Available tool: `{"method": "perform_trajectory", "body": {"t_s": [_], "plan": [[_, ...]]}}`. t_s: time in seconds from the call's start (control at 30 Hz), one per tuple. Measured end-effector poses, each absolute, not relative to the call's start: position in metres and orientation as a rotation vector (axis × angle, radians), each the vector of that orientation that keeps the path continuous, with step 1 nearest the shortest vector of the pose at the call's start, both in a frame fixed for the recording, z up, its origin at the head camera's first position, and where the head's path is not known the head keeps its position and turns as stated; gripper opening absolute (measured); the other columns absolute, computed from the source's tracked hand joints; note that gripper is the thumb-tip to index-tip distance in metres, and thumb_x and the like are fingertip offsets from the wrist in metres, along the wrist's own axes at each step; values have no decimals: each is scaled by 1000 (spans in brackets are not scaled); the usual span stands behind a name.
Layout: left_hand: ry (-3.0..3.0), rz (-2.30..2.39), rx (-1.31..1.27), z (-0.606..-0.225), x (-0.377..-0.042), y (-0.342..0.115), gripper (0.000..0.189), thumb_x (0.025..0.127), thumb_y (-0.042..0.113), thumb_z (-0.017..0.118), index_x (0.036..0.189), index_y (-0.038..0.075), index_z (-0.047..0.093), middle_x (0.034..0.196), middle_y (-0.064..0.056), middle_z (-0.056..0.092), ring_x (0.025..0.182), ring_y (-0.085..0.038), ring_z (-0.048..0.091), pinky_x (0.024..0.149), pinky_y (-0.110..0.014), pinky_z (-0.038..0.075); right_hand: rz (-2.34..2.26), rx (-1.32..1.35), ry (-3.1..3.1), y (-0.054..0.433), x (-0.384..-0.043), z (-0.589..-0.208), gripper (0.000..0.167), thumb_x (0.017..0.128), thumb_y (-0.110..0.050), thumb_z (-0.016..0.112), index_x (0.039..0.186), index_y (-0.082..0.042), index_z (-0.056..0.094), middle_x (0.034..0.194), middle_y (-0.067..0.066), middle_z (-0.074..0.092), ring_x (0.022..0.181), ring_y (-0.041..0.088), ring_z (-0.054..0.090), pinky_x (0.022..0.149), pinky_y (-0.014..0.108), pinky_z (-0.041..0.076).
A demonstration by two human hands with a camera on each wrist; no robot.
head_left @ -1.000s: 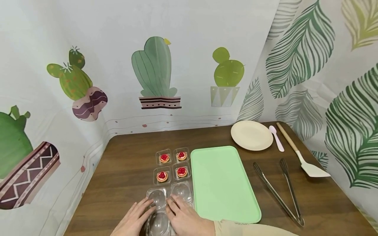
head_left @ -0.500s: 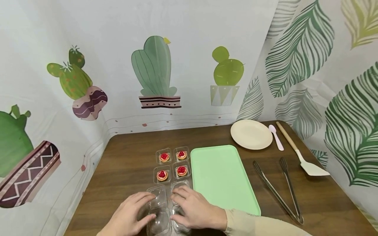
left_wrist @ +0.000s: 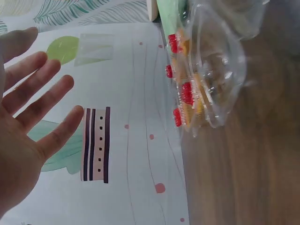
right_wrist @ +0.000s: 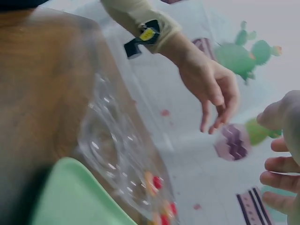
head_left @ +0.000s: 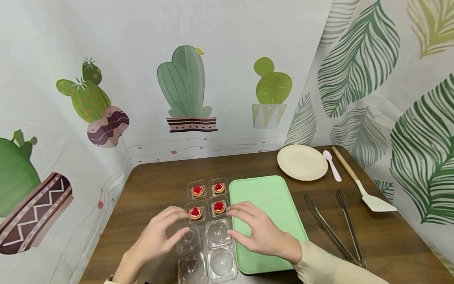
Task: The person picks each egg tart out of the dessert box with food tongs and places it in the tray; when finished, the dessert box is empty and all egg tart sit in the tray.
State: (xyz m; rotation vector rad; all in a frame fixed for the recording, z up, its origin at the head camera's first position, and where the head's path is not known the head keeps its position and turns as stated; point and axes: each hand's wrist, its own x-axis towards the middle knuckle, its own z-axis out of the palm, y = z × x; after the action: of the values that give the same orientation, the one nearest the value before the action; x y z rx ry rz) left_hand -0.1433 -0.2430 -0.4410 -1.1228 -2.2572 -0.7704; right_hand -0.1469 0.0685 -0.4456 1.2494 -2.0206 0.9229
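Several small fruit tarts (head_left: 194,213) with red topping sit in clear square plastic cups (head_left: 187,204). Nearer to the body lie clear domed plastic lids (head_left: 221,261), in two columns. My left hand (head_left: 152,236) hovers at the left of the lids, fingers spread and holding nothing. Across from it, my right hand (head_left: 260,230) is raised over the left part of the green tray (head_left: 280,197), its fingers apart and nothing in them. In the left wrist view, the left hand (left_wrist: 33,108) shows bare straight fingers, away from the tarts (left_wrist: 187,93).
A cream plate (head_left: 302,162), a pink spoon (head_left: 332,166) and a white spatula (head_left: 376,203) with a wooden handle lie at the back right. Metal tongs (head_left: 328,227) lie spread right of the tray. A patterned curtain (head_left: 230,79) hangs behind the table.
Both hands have come away from the clear lids, moving up and apart. The right hand has shifted right over the tray. The tarts have stayed in place.
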Motion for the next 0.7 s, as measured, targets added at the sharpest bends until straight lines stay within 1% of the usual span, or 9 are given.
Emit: {"method": "perform_trajectory", "body": {"t_s": [0.1, 0.27, 0.43, 0.5, 0.6, 0.63, 0.7], "plan": [[-2289, -804, -1063, -441, -155, -244, 42, 78, 15, 79, 117, 16, 66, 110, 2, 66, 103, -14, 62, 101, -14, 41, 979, 1184, -1955, 82, -152, -440, 42, 85, -27, 74, 120, -5, 64, 119, 8, 66, 110, 25, 61, 103, 31, 46], [-2389, -848, -931, -443, -177, -253, 50, 77, 18, 81, 124, 17, 63, 119, 1, 63, 112, -18, 60, 104, -14, 38, 1056, 1018, -1894, 109, -158, -435, 47, 86, -32, 73, 118, 1, 65, 120, 17, 65, 111, 29, 61, 107, 26, 41], [-2431, -855, -858, -450, -204, -265, 58, 76, 20, 83, 129, 10, 61, 126, -2, 61, 118, -21, 57, 106, -17, 37, 1093, 858, -1842, 135, -162, -430, 53, 85, -36, 74, 115, 7, 65, 119, 25, 63, 114, 30, 60, 108, 23, 40], [-2443, -861, -850, -455, -215, -268, 60, 77, 21, 82, 131, 9, 59, 128, -3, 61, 119, -21, 57, 104, -20, 40, 1101, 798, -1821, 144, -161, -425, 54, 86, -35, 74, 113, 10, 64, 117, 28, 63, 115, 30, 59, 108, 22, 40], [-2464, -861, -844, -463, -231, -270, 62, 78, 25, 82, 134, 10, 57, 130, -5, 60, 116, -22, 58, 97, -29, 46, 1110, 716, -1814, 159, -157, -421, 55, 86, -33, 74, 114, 13, 63, 114, 32, 61, 116, 29, 58, 105, 19, 40], [-2473, -859, -840, -466, -235, -271, 63, 79, 26, 82, 134, 11, 56, 130, -5, 60, 116, -23, 58, 96, -33, 47, 1107, 688, -1819, 165, -155, -422, 55, 86, -32, 75, 115, 13, 63, 114, 33, 61, 117, 28, 58, 105, 19, 40], [-2501, -856, -822, -473, -244, -271, 64, 79, 28, 82, 135, 12, 56, 132, -6, 58, 118, -25, 57, 96, -40, 47, 1096, 628, -1847, 179, -155, -431, 56, 83, -30, 77, 117, 11, 63, 116, 31, 61, 118, 23, 58, 104, 17, 39]]}}
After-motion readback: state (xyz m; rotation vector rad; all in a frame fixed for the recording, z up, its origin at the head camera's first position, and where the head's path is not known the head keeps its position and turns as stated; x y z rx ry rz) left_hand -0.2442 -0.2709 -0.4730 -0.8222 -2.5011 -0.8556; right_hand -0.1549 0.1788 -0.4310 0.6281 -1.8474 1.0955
